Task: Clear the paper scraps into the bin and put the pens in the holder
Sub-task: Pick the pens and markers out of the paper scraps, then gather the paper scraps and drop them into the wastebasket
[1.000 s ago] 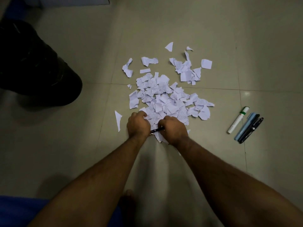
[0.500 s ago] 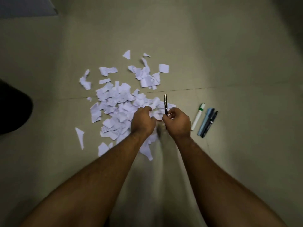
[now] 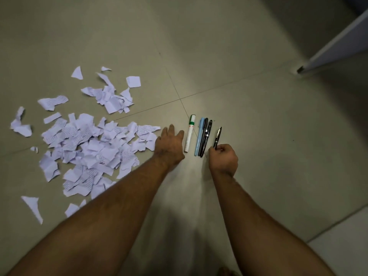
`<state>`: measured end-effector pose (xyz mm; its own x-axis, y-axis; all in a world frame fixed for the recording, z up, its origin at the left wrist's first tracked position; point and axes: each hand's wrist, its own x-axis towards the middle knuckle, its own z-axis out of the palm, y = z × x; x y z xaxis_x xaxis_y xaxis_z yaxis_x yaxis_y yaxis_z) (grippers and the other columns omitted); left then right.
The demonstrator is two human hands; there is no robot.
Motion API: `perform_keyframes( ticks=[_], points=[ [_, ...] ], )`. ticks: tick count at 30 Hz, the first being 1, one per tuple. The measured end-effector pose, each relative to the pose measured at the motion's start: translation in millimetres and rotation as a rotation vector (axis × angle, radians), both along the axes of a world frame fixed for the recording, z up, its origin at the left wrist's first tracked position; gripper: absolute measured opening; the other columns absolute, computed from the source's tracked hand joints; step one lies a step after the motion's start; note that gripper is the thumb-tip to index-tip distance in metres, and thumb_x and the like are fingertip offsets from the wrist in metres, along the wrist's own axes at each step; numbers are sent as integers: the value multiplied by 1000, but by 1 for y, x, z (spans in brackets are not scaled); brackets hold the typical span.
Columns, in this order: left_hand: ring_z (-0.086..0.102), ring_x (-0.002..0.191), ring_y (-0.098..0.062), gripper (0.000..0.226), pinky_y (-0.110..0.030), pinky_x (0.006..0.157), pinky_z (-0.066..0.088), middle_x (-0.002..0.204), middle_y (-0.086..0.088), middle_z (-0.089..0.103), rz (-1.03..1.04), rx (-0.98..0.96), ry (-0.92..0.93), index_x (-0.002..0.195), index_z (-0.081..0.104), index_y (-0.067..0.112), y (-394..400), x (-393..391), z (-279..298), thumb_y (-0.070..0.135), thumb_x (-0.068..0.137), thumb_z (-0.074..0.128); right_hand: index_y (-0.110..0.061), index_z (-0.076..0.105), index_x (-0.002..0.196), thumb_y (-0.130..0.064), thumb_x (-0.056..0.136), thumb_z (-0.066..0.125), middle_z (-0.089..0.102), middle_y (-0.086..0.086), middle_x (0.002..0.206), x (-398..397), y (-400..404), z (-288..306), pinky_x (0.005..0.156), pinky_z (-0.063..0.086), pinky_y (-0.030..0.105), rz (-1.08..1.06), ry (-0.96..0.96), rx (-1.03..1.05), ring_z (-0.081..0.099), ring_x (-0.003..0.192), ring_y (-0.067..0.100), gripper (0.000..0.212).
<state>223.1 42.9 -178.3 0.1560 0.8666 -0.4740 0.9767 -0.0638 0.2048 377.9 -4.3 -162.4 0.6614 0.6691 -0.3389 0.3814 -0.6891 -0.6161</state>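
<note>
A heap of torn white paper scraps (image 3: 85,140) covers the tiled floor at the left. To its right lie a white marker with a green band (image 3: 189,136), a light blue pen (image 3: 199,136) and two black pens (image 3: 206,136) side by side. My right hand (image 3: 223,158) is closed on the lower end of another black pen (image 3: 217,136), which points away from me just right of that row. My left hand (image 3: 169,146) rests flat and open on the floor between the scraps and the marker.
The floor (image 3: 258,126) is beige tile with grout lines. A white panel edge (image 3: 334,48) runs along the upper right. A toe (image 3: 227,271) shows at the bottom. Neither bin nor holder is in view.
My view has swung right, away from the dark object at the left. My right hand lifted a black pen out of the scraps and carried it beside the row of pens. My left hand opened.
</note>
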Motion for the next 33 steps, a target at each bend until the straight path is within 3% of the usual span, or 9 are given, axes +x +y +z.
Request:
perform_keyframes(
  ticks=[4, 7, 10, 14, 19, 22, 26, 29, 33],
  points=[
    [9, 150, -32, 100, -49, 115, 32, 163, -11, 5, -5, -46, 5, 153, 18, 26, 2, -3, 2, 44, 75, 78, -14, 69, 102, -28, 83, 70, 71, 3, 97, -2, 7, -1, 71, 39, 22, -14, 21, -20, 65, 90, 25, 23],
    [11, 149, -33, 99, -48, 114, 35, 163, -11, 7, -4, -54, 18, 152, 20, 26, 3, -3, 2, 46, 74, 78, -14, 69, 104, -26, 83, 70, 71, 2, 96, -7, 10, 5, 69, 39, 22, -56, 37, 9, 66, 90, 24, 24],
    [33, 138, -33, 80, -47, 102, 45, 152, -15, 30, -40, 33, 22, 144, 34, 21, 2, -8, 8, 42, 77, 73, -17, 70, 91, -18, 82, 65, 70, 0, 85, -26, 8, 11, 66, 38, 20, -128, 100, 97, 66, 81, 22, 11],
    [51, 118, -30, 64, -45, 93, 49, 129, -10, 53, 35, 155, -107, 132, 48, 16, -6, -43, 21, 44, 78, 68, -20, 70, 86, -22, 81, 66, 70, -2, 80, -83, 16, 18, 69, 44, 22, -4, 179, 165, 65, 79, 19, 7],
    [59, 107, -30, 30, -37, 83, 50, 112, -9, 64, 392, 297, -148, 112, 62, 15, -31, -141, 49, 27, 85, 58, -20, 69, 88, -20, 82, 62, 73, 4, 89, -174, 26, 27, 69, 40, 24, 276, 276, 137, 65, 87, 26, 9],
    [63, 102, -33, 24, -34, 81, 51, 107, -11, 70, 724, 273, -121, 103, 68, 16, -46, -212, 77, 31, 86, 61, -20, 69, 92, -20, 83, 62, 73, 3, 90, -243, 25, 42, 72, 44, 24, 498, 335, 156, 65, 88, 24, 11],
    [67, 90, -35, 21, -30, 73, 53, 91, -11, 72, 1105, 278, -121, 88, 71, 13, -57, -303, 125, 28, 77, 61, -21, 69, 94, -21, 86, 59, 68, -5, 83, -337, 25, 87, 70, 42, 24, 639, 465, 192, 64, 82, 20, 12],
    [65, 90, -35, 24, -30, 69, 47, 100, -12, 70, 1236, 378, -24, 94, 66, 13, -75, -368, 168, 30, 80, 59, -21, 70, 96, -20, 88, 55, 72, -1, 91, -409, 19, 122, 79, 52, 30, 773, 538, 209, 66, 88, 21, 17],
    [63, 101, -39, 39, -37, 73, 47, 115, -18, 63, 1411, 500, 156, 122, 48, 9, -106, -407, 203, 29, 89, 55, -25, 69, 96, -24, 85, 54, 72, -3, 89, -472, 4, 152, 82, 56, 37, 895, 620, 201, 68, 85, 21, 18]
  ],
)
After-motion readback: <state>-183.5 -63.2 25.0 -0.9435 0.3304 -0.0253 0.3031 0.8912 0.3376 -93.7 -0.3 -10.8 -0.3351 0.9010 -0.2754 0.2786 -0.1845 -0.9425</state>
